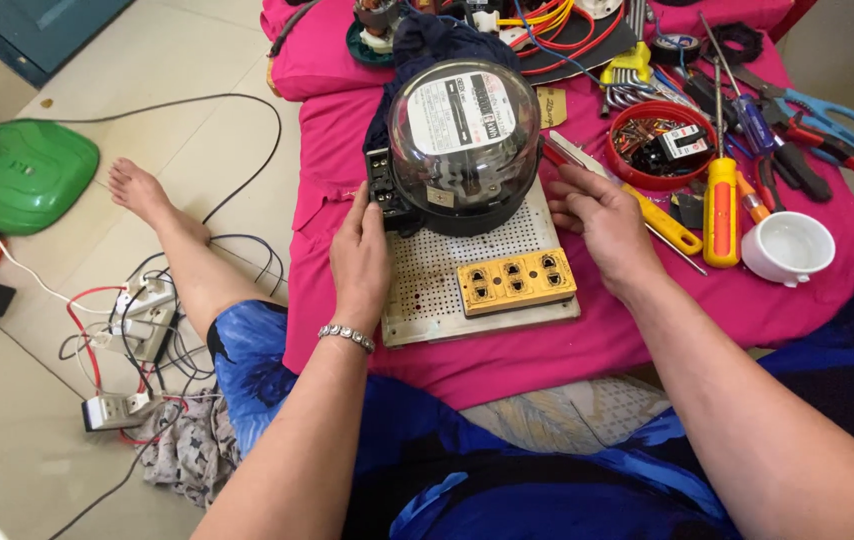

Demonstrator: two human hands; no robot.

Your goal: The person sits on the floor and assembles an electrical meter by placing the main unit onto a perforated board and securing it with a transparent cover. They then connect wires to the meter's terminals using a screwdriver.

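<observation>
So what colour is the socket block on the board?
Yellow socket block, seen best in the head view.

You're working in bright, even daylight; shadows under your hands stay soft. Glare streaks the clear meter dome (464,130) and the floor tiles (17,440) shine. Focus is sharp, edges bend slightly outward.

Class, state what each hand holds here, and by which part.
The left hand grips the electric meter by its black base, left side. The right hand rests at the perforated board's right edge; its grip is unclear.
</observation>
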